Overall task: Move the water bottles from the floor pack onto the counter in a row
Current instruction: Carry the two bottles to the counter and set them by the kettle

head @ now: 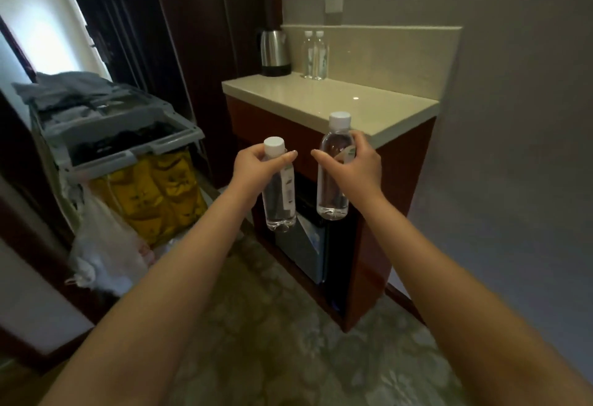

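Observation:
My left hand (256, 166) grips a clear water bottle (279, 203) with a white cap near its neck, upright in the air in front of the cabinet. My right hand (351, 165) grips a second clear bottle (333, 190), held a little higher, its cap level with the front edge of the beige counter (369, 107). Two more bottles (315, 54) stand side by side, touching, at the back of the counter against the backsplash. The floor pack is not in view.
A steel kettle (274, 52) stands at the counter's back left corner. A housekeeping cart (106, 136) with folded linen and a yellow bag stands to the left. The red cabinet (385, 213) below holds a dark open compartment. Patterned carpet lies underfoot.

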Action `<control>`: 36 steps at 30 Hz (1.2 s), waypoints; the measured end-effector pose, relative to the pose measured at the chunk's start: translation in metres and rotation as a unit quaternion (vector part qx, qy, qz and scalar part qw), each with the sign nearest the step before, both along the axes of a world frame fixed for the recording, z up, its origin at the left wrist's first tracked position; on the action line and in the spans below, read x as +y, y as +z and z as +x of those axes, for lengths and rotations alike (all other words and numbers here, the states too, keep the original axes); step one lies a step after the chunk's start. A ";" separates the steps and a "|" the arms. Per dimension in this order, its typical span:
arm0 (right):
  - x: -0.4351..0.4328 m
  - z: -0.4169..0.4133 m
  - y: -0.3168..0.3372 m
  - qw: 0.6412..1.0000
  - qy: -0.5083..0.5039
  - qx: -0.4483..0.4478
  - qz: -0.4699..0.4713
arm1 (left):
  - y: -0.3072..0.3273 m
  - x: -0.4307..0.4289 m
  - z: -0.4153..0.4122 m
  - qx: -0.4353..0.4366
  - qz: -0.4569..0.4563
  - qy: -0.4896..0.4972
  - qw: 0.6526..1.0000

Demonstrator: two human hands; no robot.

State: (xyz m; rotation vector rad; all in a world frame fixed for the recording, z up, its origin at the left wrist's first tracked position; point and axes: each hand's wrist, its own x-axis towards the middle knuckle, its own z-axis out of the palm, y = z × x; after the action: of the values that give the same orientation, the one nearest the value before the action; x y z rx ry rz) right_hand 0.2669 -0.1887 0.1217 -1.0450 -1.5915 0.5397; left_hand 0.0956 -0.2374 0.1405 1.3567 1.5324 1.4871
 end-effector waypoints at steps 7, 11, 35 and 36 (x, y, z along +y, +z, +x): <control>0.150 -0.093 0.040 1.000 0.009 0.017 0.019 | 0.037 0.142 -0.100 0.009 0.022 0.009 1.000; 0.239 -0.134 0.052 0.999 -0.025 0.029 0.037 | 0.053 0.236 -0.146 -0.022 0.057 -0.019 0.998; 0.642 -0.096 0.082 0.943 -0.327 -0.035 -0.046 | 0.104 0.749 -0.082 -0.017 0.049 -0.253 0.966; 0.648 -0.093 0.079 0.939 -0.339 -0.038 -0.051 | 0.103 0.760 -0.073 -0.001 0.050 -0.262 0.964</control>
State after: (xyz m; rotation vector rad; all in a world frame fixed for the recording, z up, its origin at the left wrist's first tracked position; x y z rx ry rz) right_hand 0.1741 0.4595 0.2008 -1.6108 -1.1649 0.1084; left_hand 0.0221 0.5227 0.2435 1.6561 0.9919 1.2341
